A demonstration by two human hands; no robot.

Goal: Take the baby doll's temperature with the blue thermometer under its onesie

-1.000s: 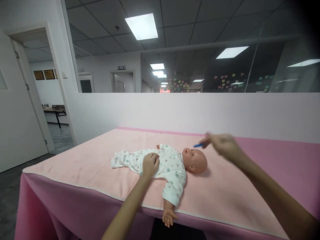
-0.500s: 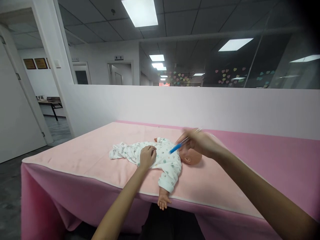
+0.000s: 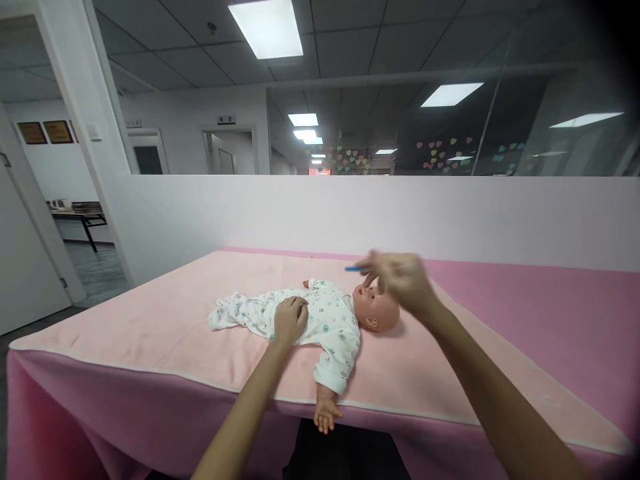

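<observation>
A baby doll (image 3: 325, 319) lies on its back on a pale pink mat, in a white patterned sleepsuit, head to the right. My left hand (image 3: 291, 319) rests on the doll's belly, fingers laid over the cloth and partly hidden. Above the doll's face, my right hand (image 3: 403, 277) is raised, somewhat blurred, its fingers closed around a slim blue-ended stick (image 3: 354, 269). The blue end points left; the rest is hidden by the fingers. One doll hand (image 3: 327, 415) hangs over the near edge.
The pale pink mat (image 3: 150, 327) covers a table draped in darker pink cloth (image 3: 560, 307). Behind it stands a low white wall (image 3: 350, 210) with glass above. At the left is a doorway with a white door (image 3: 30, 220).
My right hand has lifted the stick up and away from the doll's chest, and its blue end now points left. My left hand stays on the belly. The view has shifted slightly right.
</observation>
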